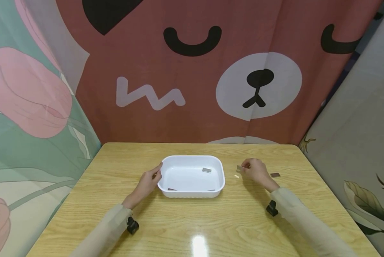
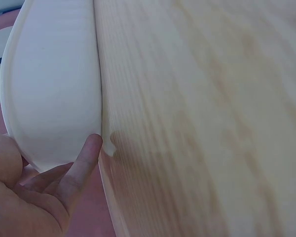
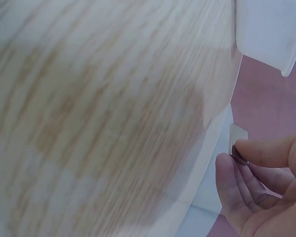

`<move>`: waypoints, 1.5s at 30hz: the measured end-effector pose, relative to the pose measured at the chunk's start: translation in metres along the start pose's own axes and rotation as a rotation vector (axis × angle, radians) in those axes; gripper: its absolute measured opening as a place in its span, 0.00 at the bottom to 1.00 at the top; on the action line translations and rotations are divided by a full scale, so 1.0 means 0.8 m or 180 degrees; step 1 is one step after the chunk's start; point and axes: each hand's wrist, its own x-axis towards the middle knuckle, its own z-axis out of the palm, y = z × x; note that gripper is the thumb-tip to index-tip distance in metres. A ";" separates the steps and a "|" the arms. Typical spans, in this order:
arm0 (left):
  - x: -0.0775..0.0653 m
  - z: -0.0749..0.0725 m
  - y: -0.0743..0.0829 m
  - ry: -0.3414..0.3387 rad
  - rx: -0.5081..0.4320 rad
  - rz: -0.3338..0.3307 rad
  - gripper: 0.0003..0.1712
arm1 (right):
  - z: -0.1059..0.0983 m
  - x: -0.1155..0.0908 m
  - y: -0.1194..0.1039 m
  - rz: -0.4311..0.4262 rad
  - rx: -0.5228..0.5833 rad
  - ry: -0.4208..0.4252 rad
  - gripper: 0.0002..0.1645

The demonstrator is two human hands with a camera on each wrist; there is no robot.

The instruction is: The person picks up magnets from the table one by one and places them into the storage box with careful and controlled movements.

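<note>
A white rectangular plastic tray [image 1: 191,194] stands on the wooden table. My left hand [image 1: 149,181] holds it by the left end, with one fingertip [image 2: 92,142] against the outer wall low down and the thumb up near the rim. To the right of the tray, my right hand [image 1: 255,170] pinches a small flat rectangular plate [image 3: 238,133] between thumb and fingers, above the table; one face looks pale and shiny, and its lower end is dark. Inside the tray lies a similar silvery plate [image 1: 206,170]. A brown plate [image 1: 171,189] shows partly at the near wall.
Just right of my right hand, a brown flat plate [image 1: 275,175] lies on the table [image 1: 243,221]. A small pale patch [image 1: 236,176] shows below the pinched plate. Behind the table's far edge hangs a printed curtain [image 1: 192,125], with more fabric at both sides.
</note>
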 end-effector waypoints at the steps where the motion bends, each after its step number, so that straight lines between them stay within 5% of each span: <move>1: 0.000 0.000 0.000 -0.0002 0.0003 -0.0005 0.24 | 0.000 0.000 0.000 -0.0002 -0.0005 0.0005 0.05; 36: 0.001 0.001 -0.008 -0.0033 0.0001 0.0058 0.24 | -0.006 -0.001 -0.019 0.0113 0.0349 0.0077 0.08; 45: 0.002 0.001 -0.007 0.0008 -0.0089 0.0030 0.24 | -0.007 0.004 -0.032 -0.0041 0.0383 0.0177 0.07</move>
